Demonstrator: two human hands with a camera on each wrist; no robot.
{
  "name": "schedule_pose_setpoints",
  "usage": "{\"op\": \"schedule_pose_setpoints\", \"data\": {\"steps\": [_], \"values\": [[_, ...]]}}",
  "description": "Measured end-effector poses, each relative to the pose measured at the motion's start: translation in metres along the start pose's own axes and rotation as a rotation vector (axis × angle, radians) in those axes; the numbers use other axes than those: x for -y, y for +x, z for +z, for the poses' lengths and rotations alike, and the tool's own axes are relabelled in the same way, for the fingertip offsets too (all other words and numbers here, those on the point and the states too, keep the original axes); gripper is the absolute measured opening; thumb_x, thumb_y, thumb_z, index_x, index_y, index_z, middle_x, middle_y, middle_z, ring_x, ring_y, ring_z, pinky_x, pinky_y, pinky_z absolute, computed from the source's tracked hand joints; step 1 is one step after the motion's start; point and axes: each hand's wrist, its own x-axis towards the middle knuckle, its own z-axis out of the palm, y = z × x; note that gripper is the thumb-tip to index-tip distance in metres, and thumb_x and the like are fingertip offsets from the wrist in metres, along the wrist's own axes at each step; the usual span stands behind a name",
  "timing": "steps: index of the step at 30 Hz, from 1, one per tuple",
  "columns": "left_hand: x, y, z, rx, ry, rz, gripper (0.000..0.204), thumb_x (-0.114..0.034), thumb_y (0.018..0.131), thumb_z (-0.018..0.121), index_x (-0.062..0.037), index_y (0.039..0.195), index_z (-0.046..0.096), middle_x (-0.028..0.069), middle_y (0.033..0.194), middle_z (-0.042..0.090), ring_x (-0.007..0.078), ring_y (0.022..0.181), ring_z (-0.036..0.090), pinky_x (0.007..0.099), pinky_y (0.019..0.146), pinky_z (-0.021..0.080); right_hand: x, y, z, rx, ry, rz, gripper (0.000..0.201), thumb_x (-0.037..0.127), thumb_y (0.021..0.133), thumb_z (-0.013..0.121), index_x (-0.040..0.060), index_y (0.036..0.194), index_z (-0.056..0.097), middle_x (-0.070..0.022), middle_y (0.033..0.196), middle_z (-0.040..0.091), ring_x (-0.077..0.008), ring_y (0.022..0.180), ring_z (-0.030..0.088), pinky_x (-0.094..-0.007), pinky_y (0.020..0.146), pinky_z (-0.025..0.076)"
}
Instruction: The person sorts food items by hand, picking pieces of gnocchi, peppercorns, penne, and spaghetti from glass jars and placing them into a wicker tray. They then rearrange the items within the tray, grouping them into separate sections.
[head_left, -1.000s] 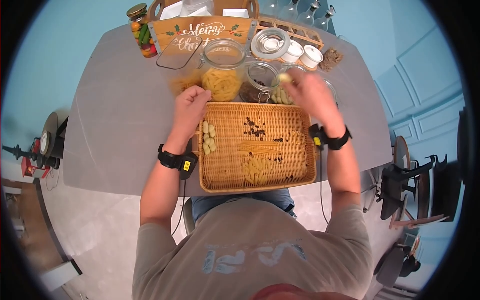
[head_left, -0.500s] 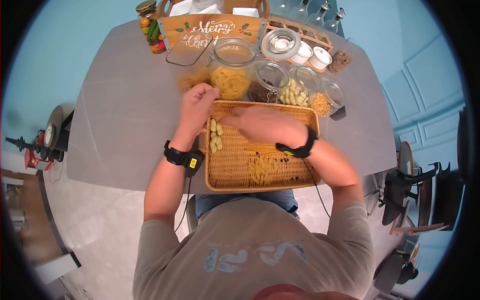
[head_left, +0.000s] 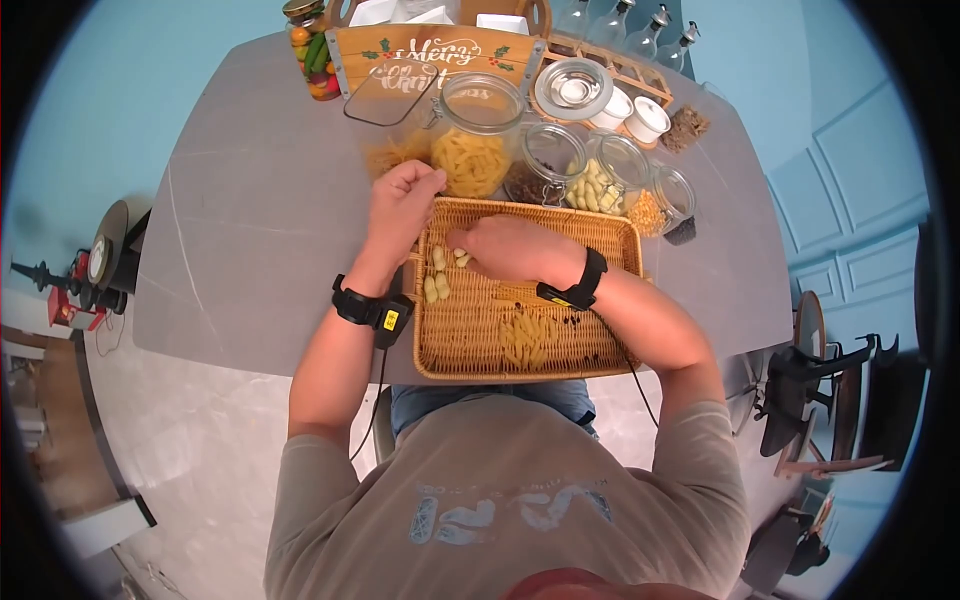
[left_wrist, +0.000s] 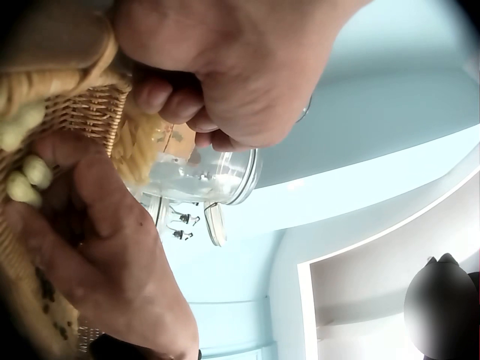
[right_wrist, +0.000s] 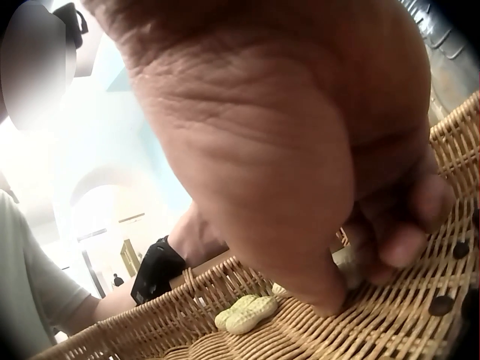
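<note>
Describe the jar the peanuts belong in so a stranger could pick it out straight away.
Start at the wicker tray on the grey table. Behind its far edge runs a row of open glass jars; take the peanut jar, third from the left. It alone holds pale peanuts in their shells, between the dark-bean jar and the corn jar.

The left hand (left_wrist: 225,67) filled the top of the left wrist view, its fingers curled over the rim of a woven tan wicker tray (left_wrist: 75,120). Just beyond them stood a clear glass jar holding yellow pasta (left_wrist: 187,169), with a pale blue wall behind it. Lower in the picture the right hand (left_wrist: 112,255) lay over the tray, a few pale peanuts in their shells (left_wrist: 26,176) beside its fingertips and some small dark beans (left_wrist: 49,292) scattered on the weave near the wrist.
</note>
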Motion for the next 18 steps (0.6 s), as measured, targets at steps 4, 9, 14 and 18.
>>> {"op": "schedule_pose_setpoints", "data": {"steps": [4,9,14,18], "values": [[0.0,0.0,0.0,-0.012,0.019,-0.008,0.02,-0.017,0.106,0.07,-0.0067,0.089,0.067,-0.0088,0.066,0.051,0.0009,0.055,0.042,0.0218,0.05,0.03,0.006,-0.007,-0.009,-0.016,-0.052,0.009,0.031,0.015,0.09,0.073,0.0024,0.118,0.069,-0.0228,0.088,0.075,-0.043,0.091,0.074,-0.0546,0.081,0.057],[0.001,0.001,0.001,-0.006,0.03,-0.025,0.021,-0.018,0.107,0.069,-0.0078,0.089,0.066,-0.0093,0.066,0.049,0.0004,0.055,0.04,0.0215,0.05,0.028,0.006,-0.029,-0.011,-0.025,-0.108,0.038,0.025,0.017,0.089,0.072,0.0007,0.108,0.072,-0.0222,0.086,0.075,-0.0429,0.088,0.074,-0.054,0.079,0.058],[-0.001,-0.001,0.002,-0.01,0.05,-0.031,0.021,-0.017,0.108,0.066,-0.0084,0.09,0.061,-0.009,0.063,0.044,0.0027,0.052,0.035,0.0233,0.049,0.029,0.003,-0.042,-0.012,-0.11,-0.097,0.096,0.022,0.018,0.089,0.072,0.0002,0.104,0.073,-0.0221,0.085,0.074,-0.043,0.087,0.074,-0.054,0.079,0.058],[0.002,-0.001,0.001,-0.01,0.032,-0.009,0.022,-0.018,0.107,0.068,-0.0081,0.088,0.064,-0.0104,0.065,0.046,0.0001,0.054,0.038,0.0213,0.05,0.027,0.003,-0.051,-0.027,-0.154,-0.124,0.093,0.022,0.02,0.091,0.071,-0.0003,0.1,0.074,-0.0223,0.084,0.074,-0.0429,0.087,0.074,-0.0543,0.078,0.058]]}}
